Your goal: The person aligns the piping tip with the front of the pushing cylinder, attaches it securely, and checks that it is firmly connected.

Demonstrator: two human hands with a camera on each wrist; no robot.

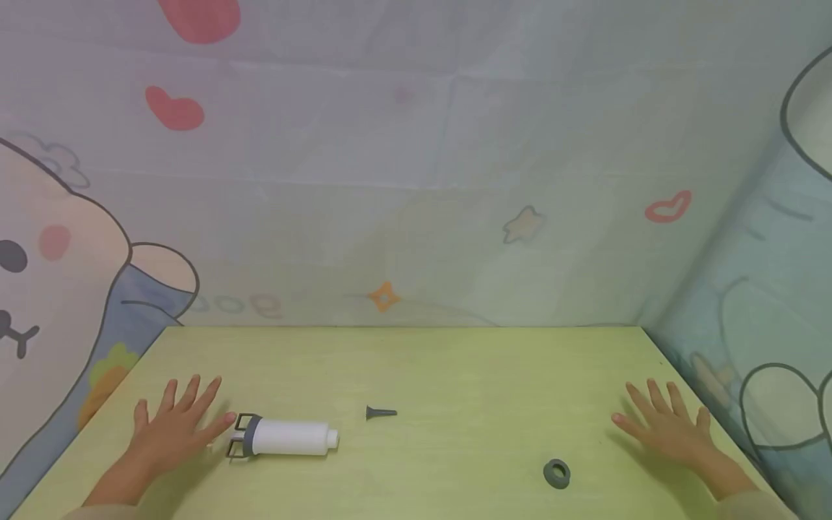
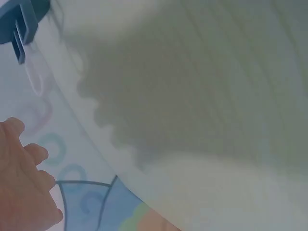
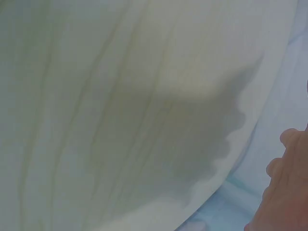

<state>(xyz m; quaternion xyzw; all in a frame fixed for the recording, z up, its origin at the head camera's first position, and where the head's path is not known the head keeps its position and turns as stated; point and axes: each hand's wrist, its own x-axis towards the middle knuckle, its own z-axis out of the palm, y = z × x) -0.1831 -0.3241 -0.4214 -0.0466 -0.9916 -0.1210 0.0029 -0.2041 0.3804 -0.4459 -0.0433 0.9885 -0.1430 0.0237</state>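
Left hand [image 1: 172,433] and right hand [image 1: 672,433] at opposite sides of a yellow-green counter [image 1: 468,390], each grip relaxed, fingers spread. A white cylinder [image 1: 291,438] lies on its side, its looped end just beside the left thumb; contact cannot be determined. Beyond its stepped tip, slightly farther back, lies a small dark-grey flared nozzle [image 1: 383,413]. A dark-grey ring [image 1: 549,477] rests nearer the right hand, apart from it.

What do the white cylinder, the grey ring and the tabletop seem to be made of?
White cylinder: probably plastic, smooth, judging by its even surface. Grey ring: matte rubber or plastic; its dull colour fits both. Tabletop: wood or printed laminate, matte, given the grainlike streaks.
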